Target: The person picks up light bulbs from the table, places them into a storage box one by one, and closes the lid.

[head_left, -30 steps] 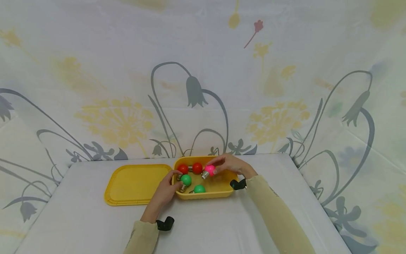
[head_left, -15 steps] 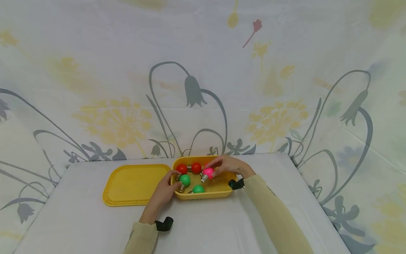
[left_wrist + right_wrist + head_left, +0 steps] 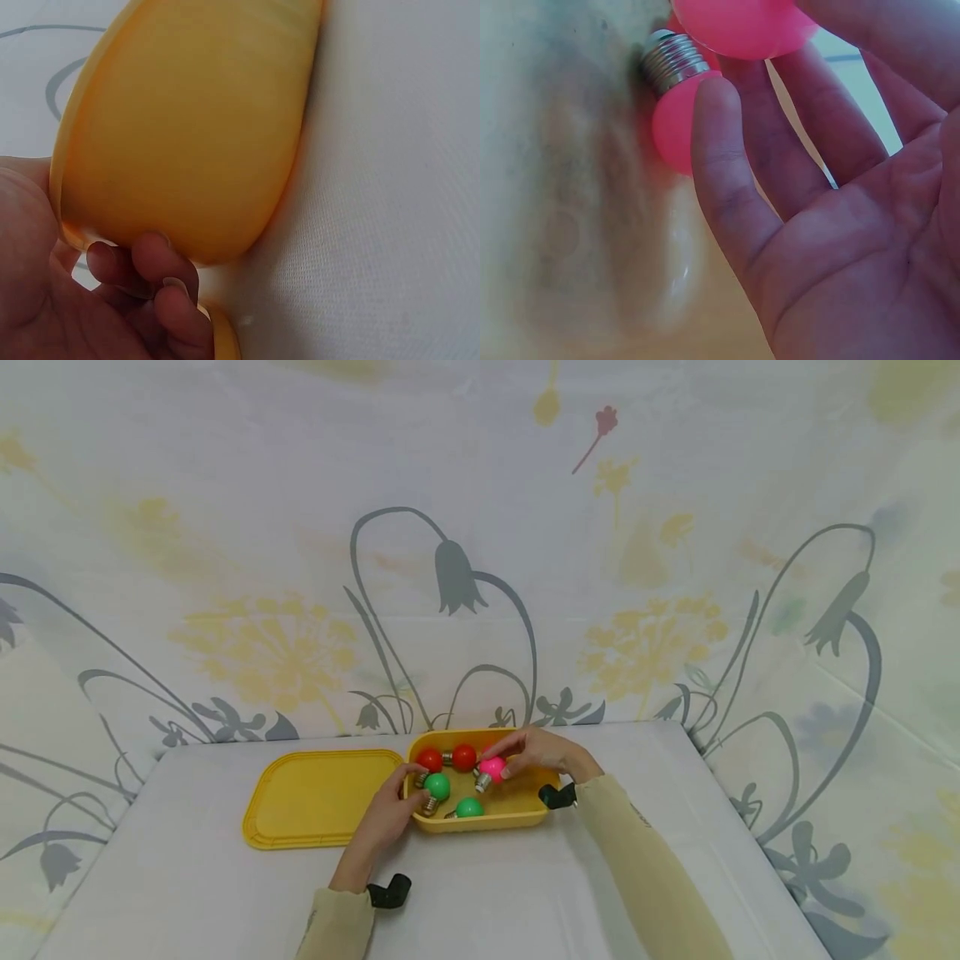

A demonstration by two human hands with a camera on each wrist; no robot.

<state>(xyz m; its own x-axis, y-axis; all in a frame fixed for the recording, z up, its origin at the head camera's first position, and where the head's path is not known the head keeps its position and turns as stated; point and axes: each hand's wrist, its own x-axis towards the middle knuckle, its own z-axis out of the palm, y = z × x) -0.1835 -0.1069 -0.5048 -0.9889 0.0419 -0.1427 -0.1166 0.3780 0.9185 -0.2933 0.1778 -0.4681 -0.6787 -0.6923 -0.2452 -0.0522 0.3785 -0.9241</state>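
My left hand (image 3: 392, 806) grips the left end of a yellow plastic bin (image 3: 480, 824), thumb and forefinger at its rim and the other fingers curled against the outer wall (image 3: 187, 135). Over the bin, my right hand (image 3: 546, 750) pinches a pink light bulb (image 3: 492, 767) by its round globe, metal screw base slanting down to the left. A second pink bulb (image 3: 676, 131) shows beneath the fingers in the right wrist view. Two red bulbs (image 3: 464, 757) lie at the back of the bin. One green bulb (image 3: 437, 786) is beside my left fingertips, another green bulb (image 3: 470, 807) by the front wall.
A flat yellow lid or tray (image 3: 322, 797) lies left of the bin on the white-covered table (image 3: 480, 893). Behind the table hangs a pale cloth (image 3: 480, 460) with a flower print.
The pink bulb in my right hand has come slightly down and toward me, and a metal base now shows behind it. My left hand has kept its place on the bin.
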